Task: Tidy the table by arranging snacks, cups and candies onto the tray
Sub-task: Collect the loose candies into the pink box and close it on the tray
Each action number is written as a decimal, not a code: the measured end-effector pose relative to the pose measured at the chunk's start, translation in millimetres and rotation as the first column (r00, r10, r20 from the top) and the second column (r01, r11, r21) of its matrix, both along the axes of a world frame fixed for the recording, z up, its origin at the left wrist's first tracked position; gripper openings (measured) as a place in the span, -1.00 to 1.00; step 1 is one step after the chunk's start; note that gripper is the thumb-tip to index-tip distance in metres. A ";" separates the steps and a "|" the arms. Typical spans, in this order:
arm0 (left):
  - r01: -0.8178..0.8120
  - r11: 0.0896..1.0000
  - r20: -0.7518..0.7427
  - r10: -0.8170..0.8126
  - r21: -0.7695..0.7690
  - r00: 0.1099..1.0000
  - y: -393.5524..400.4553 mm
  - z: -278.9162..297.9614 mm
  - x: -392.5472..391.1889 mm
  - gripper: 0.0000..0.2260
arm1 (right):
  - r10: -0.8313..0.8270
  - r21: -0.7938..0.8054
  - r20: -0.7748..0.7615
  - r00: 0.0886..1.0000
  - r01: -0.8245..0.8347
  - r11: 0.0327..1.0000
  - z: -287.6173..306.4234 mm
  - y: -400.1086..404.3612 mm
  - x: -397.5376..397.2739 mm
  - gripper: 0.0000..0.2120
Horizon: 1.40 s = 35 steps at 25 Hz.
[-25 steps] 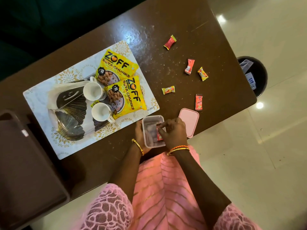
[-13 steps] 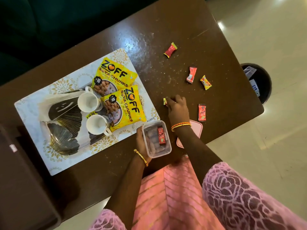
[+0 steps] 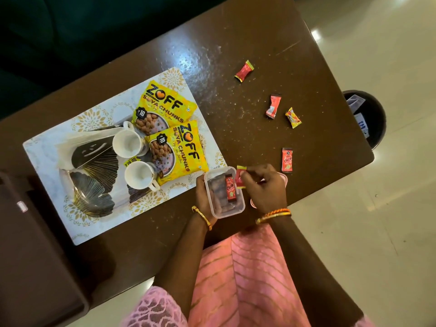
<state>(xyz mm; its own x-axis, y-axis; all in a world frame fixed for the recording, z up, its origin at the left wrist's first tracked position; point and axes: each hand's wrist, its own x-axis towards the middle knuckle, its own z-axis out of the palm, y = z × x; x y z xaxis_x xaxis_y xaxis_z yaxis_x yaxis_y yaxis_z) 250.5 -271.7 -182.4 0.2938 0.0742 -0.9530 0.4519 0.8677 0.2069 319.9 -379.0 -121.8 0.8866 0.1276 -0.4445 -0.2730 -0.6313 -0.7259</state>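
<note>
A white tray (image 3: 47, 166) with gold flower prints lies on the brown table. On it are two yellow soya chunk packets (image 3: 165, 107), two white cups (image 3: 128, 142) and a dark metallic holder (image 3: 94, 175). My left hand (image 3: 203, 194) grips the side of a small clear plastic box (image 3: 238, 208) holding a red candy sachet (image 3: 230, 188). My right hand (image 3: 264, 187) pinches a red and yellow candy (image 3: 240, 177) at the box's right rim. Several wrapped candies lie loose on the table: a red one (image 3: 244, 71), a red sachet (image 3: 273, 106), a yellow one (image 3: 293, 118) and a red sachet (image 3: 287, 160).
The box's pink lid (image 3: 284, 181) lies mostly hidden under my right hand. A dark bin (image 3: 375, 119) stands on the floor past the table's right edge. A brown chair (image 3: 30, 267) sits at the left. The table edge runs right in front of my lap.
My right hand reached out to a candy on the table, picked it up and brought it back to the box. The left hand kept hold of the box.
</note>
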 end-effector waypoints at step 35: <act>0.255 0.954 0.203 -0.222 -0.157 0.954 -10.5 -2.2 25.6 -0.45 | -0.147 -0.045 -0.258 0.955 0.140 0.989 11.5 -12.6 -5.5 -0.95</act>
<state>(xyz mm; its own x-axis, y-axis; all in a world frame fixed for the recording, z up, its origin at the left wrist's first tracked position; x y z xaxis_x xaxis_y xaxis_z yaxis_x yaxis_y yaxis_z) 276.1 -282.2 -184.6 0.4509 -0.1861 -0.8730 0.6195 0.7694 0.1560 314.4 -391.6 -110.3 0.7482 -0.0069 -0.6634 -0.5389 -0.5897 -0.6016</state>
